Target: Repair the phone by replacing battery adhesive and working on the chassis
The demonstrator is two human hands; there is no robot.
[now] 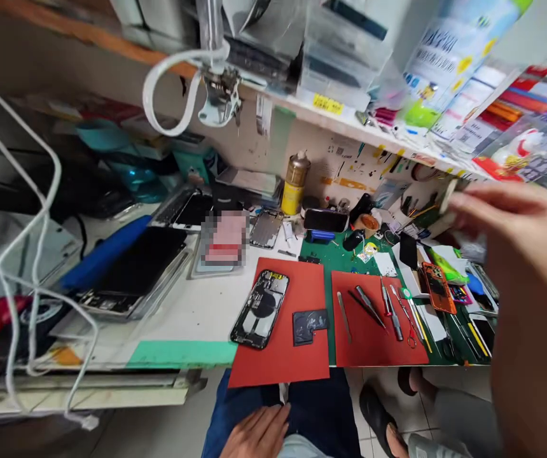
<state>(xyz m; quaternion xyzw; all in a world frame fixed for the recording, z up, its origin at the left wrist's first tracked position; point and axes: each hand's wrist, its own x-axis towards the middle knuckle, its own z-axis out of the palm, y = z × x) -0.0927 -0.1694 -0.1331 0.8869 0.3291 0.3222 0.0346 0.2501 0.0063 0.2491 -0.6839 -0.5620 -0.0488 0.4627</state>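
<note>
An opened phone housing (260, 310) lies tilted on a red mat (302, 280), with a dark L-shaped battery (310, 327) to its right. My left hand (257, 432) rests low on my lap below the mat, its fingers together near a small pale strip (283, 392); whether it holds the strip is unclear. Raised at the right, my right hand (507, 219) pinches a small pale item (448, 196) in front of the shelf. A second red mat (364, 350) carries tweezers (344, 316) and screwdrivers (392, 312).
A shelf (273, 89) loaded with boxes and bottles runs overhead, with a clamp (219, 98) hanging from it. White cables (39, 254) dangle at the left. A yellow can (295, 183) stands at the back. Another person's foot (381, 413) shows below the bench.
</note>
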